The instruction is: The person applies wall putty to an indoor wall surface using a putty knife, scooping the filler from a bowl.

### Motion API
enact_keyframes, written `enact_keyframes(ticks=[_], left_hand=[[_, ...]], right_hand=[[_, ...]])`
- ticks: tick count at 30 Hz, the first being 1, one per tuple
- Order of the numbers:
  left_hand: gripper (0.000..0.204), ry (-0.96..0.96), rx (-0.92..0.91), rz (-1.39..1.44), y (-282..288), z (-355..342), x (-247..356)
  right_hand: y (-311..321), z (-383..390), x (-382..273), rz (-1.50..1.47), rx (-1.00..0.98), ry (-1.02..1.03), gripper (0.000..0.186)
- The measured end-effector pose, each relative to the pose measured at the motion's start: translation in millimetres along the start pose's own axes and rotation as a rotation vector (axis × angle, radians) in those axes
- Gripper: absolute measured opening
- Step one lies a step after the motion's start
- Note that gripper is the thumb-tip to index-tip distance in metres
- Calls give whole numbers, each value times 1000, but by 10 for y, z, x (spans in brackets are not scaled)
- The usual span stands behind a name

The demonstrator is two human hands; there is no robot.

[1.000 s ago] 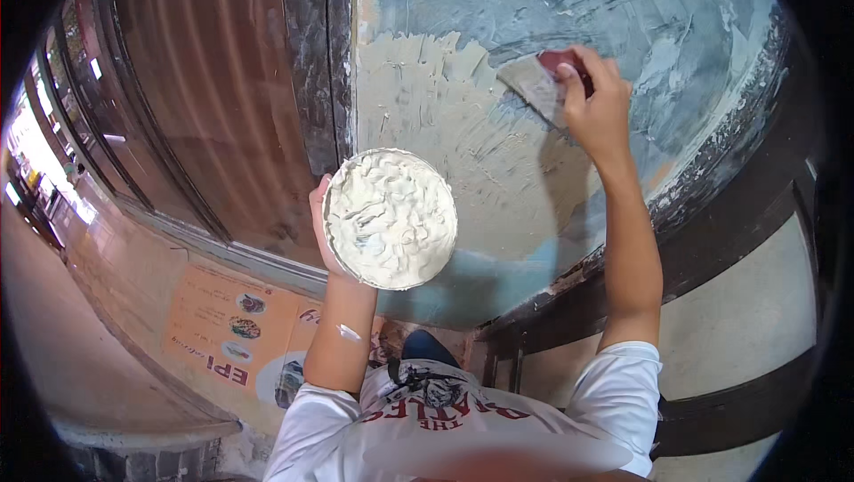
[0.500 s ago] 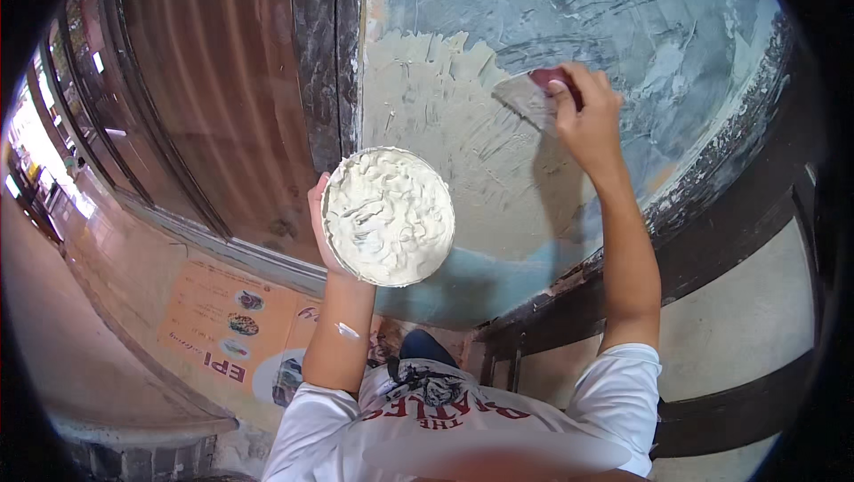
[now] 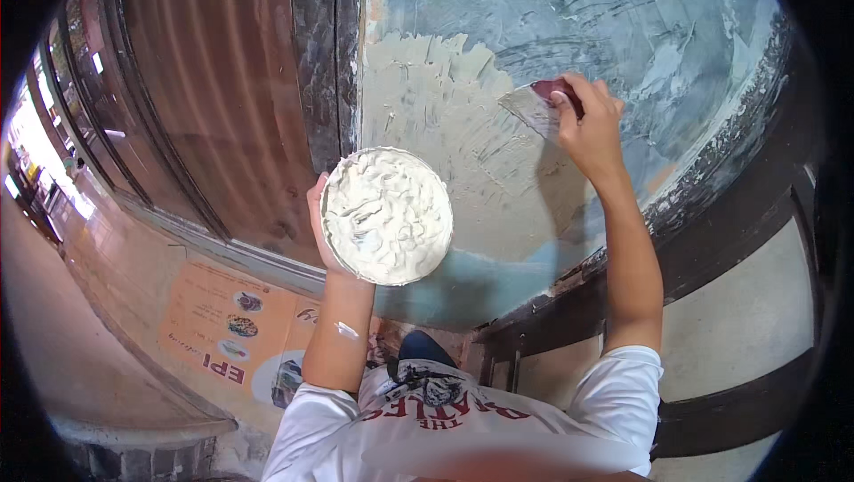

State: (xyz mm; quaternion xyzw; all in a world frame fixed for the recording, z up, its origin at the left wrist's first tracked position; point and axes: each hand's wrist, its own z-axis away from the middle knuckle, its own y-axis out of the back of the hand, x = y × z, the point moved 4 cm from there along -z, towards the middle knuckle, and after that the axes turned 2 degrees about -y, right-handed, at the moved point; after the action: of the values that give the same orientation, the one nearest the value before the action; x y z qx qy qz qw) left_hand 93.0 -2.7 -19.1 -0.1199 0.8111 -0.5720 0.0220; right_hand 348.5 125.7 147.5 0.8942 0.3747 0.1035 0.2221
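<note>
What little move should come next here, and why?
I'd probably draw the thin, grey, dark-red-handled scraper held in the right hand across the beige, pasty coat on the blue-grey wall: it lies against or just over that coat, where ridges and streaks show.

The white paste (image 3: pixel 389 220) is matt and softly ridged. The beige coat (image 3: pixel 427 113) looks matt, with a ragged upper edge; the blue-grey wall (image 3: pixel 569 2) is streaked. The scraper (image 3: pixel 530 112) has a paste-smeared blade. The brown panel (image 3: pixel 213 82) shines, its material unclear; the dark post (image 3: pixel 317 64) looks scuffed. The shirt (image 3: pixel 614 397) is soft white cloth.
</note>
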Motion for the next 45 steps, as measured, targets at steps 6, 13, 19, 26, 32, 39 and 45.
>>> enact_keyframes(ticks=[6,13,19,26,32,39,45], left_hand=[[59,5,-75,43,-49,-25,-26],[59,4,-87,37,4,-15,-22],[55,-6,-43,34,-17,10,7],[55,-16,21,28,40,3,-1],[56,-5,2,19,52,32,32],[56,-11,-21,52,71,28,24],[57,-20,-32,35,90,44,88]], right_hand=[[130,-148,129,-127,106,-152,23],[-60,-31,-32,25,37,12,24],[100,-177,159,-206,141,-158,21],[-56,-99,-47,36,85,-26,24],[91,-135,94,-135,124,-144,23],[49,-130,61,-57,83,-158,24],[4,-65,-43,-46,13,-113,22]])
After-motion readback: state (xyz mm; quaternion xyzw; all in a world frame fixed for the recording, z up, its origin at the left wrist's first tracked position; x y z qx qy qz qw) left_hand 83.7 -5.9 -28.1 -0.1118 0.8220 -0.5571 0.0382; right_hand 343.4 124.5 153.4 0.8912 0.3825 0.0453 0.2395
